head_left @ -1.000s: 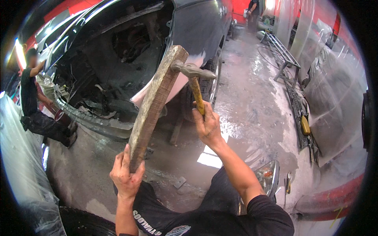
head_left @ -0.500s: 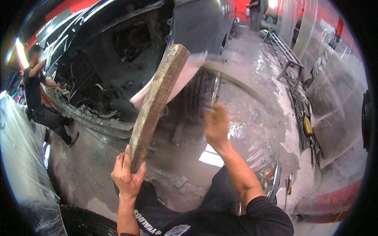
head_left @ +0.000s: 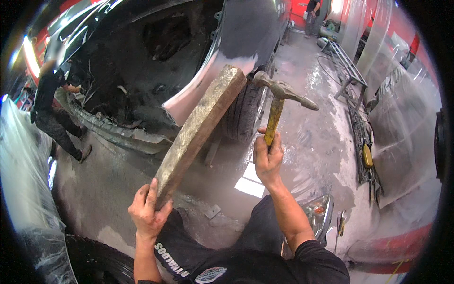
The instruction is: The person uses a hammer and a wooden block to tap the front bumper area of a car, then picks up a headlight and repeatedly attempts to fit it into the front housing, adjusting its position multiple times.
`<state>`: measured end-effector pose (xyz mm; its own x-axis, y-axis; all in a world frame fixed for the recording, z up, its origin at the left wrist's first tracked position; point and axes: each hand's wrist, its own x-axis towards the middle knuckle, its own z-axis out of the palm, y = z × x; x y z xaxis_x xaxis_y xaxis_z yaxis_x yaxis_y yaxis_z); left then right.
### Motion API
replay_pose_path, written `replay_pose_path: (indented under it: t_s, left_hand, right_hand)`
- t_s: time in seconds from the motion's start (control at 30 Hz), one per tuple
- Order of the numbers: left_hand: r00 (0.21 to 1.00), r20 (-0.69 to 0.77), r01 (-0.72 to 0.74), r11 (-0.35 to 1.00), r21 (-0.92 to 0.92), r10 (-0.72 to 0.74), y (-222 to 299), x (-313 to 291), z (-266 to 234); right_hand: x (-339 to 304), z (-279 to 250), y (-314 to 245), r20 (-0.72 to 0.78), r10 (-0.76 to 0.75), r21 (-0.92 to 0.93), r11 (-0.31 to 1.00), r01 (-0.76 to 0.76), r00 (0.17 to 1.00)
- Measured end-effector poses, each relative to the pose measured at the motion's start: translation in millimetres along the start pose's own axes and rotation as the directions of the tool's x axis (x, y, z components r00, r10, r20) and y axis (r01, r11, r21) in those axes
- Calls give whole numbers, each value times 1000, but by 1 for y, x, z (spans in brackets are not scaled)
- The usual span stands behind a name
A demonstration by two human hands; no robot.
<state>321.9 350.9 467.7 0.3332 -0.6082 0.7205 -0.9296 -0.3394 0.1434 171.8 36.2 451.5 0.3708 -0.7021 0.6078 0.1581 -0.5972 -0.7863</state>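
Observation:
My left hand (head_left: pixel 150 208) grips the lower end of a long, rough wooden block (head_left: pixel 201 130), which slants up and to the right. My right hand (head_left: pixel 268 158) is closed round the yellow handle of a hammer (head_left: pixel 279 92). The metal hammer head is beside the block's upper end, with a small gap showing between them. Behind the block is the dark car fender (head_left: pixel 246 35), its lower corner (head_left: pixel 189 102) pale pinkish-white. A tyre (head_left: pixel 243 113) shows under the fender, partly covered by the block.
A person (head_left: pixel 52 106) stands at the left by the car's open front. Plastic sheeting (head_left: pixel 23 175) hangs at the left edge. On the right are a metal frame (head_left: pixel 347 71), a headlight (head_left: pixel 319 215) and a red bumper-like panel (head_left: pixel 392 248). Another person (head_left: pixel 312 16) stands far back.
The hammer, blurred before, now shows sharply near the block's top end. The block leans further right, and its upper end has shifted right and slightly down. The person at left has straightened somewhat.

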Motion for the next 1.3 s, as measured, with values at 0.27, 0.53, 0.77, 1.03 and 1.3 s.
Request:
replay_pose_path:
  t_s: [0.27,0.53,0.77,1.03,1.3]
  left_hand:
    - [1000,-14,4,999,36,-4,-20,10,-23]
    - [999,42,-8,999,54,5,-35,24,-40]
    - [998,43,-49,997,60,46,-47,29,-43]
    - [985,136,-111,993,34,106,-48,16,-45]
    - [990,99,-102,994,51,96,-56,25,-54]
  right_hand:
    - [-18,5,-4,103,-126,-23,991,129,987]
    - [-17,18,-4,117,-278,1,960,280,954]
    - [-14,23,-2,96,-327,-17,944,330,940]
    - [-20,17,0,108,-144,-44,988,150,984]
    - [-16,16,7,114,-382,-64,918,391,917]
